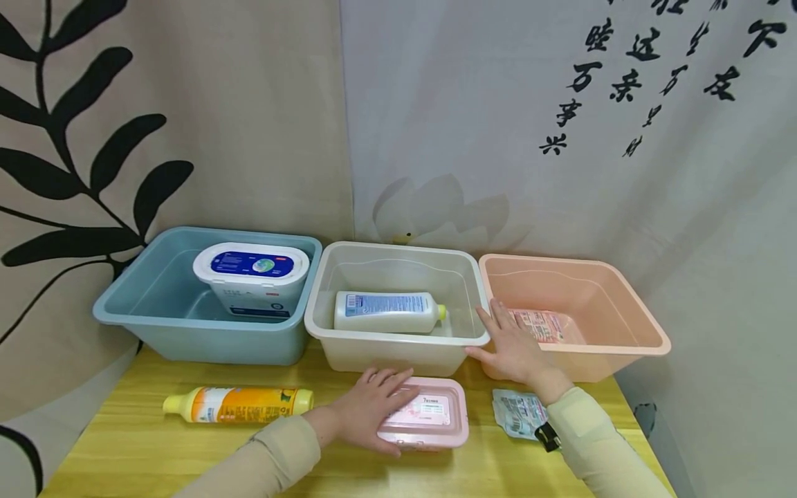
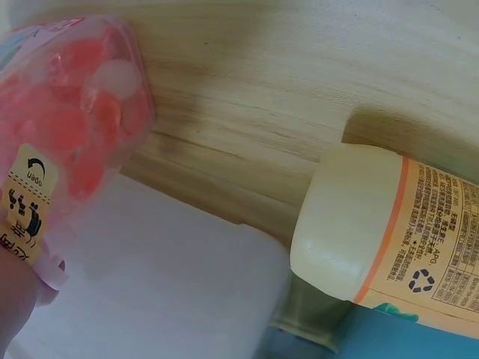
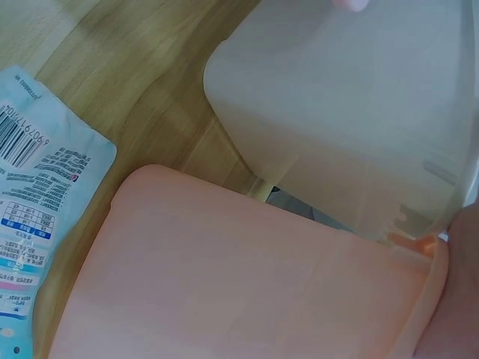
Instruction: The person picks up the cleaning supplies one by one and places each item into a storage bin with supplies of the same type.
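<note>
My left hand [image 1: 367, 411] grips a pink lidded box [image 1: 429, 418], its fingers across the lid and its thumb at the front side. Through the clear side of the box, red and white rounded pods [image 2: 82, 112] show in the left wrist view. My right hand [image 1: 513, 346] rests with spread fingers at the adjoining rims of the white bin [image 1: 398, 354] and the peach bin [image 1: 598, 360]. Below my right wrist lies a light blue pouch [image 1: 518, 413] with printed text. Left of my left hand, a yellow-orange bottle [image 1: 243, 404] lies on its side.
A blue bin [image 1: 205, 342] at the left holds a white tub with a blue label [image 1: 252, 277]. Inside the white bin lies a white bottle with a yellow-green cap [image 1: 386, 312]. A red-and-white packet [image 1: 542, 325] is in the peach bin. Curtains hang behind the wooden table [image 1: 205, 456].
</note>
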Demonstrator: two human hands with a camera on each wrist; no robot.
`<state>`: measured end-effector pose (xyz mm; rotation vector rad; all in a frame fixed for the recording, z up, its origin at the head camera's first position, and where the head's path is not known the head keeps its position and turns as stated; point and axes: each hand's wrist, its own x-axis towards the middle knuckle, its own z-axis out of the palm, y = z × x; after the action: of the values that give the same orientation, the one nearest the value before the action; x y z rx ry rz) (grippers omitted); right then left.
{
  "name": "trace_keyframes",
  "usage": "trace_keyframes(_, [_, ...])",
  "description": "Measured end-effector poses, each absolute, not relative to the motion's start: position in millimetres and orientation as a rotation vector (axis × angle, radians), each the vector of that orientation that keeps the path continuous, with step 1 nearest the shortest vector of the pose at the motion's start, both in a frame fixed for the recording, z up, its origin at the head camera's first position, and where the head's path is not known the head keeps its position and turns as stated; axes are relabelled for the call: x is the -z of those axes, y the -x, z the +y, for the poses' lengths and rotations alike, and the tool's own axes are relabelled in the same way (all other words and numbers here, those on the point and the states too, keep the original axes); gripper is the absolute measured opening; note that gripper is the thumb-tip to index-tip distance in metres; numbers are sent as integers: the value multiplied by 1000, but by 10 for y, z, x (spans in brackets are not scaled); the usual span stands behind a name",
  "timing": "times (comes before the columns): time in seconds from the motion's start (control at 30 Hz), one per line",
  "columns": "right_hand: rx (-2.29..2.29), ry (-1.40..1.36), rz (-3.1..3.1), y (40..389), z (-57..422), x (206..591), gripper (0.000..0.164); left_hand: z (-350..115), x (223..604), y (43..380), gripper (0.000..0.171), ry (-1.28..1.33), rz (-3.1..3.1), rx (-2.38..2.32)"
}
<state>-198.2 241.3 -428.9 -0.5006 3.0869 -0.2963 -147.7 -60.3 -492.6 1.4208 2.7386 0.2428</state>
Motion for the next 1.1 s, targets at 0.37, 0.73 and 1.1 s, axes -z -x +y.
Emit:
trace_keyframes(0.37, [290, 509, 3110, 1970, 2419, 4298, 85, -589, 4929, 1524, 95, -1431, 2715, -295])
trace_keyframes(0.73, [282, 526, 3104, 1981, 2414, 4336, 85, -647, 4924, 1521, 91, -1533, 2721, -360])
trace_keyframes(1.1, [293, 519, 3108, 1980, 2420, 4318, 87, -704, 4864, 1502, 92, -1519, 2733, -430])
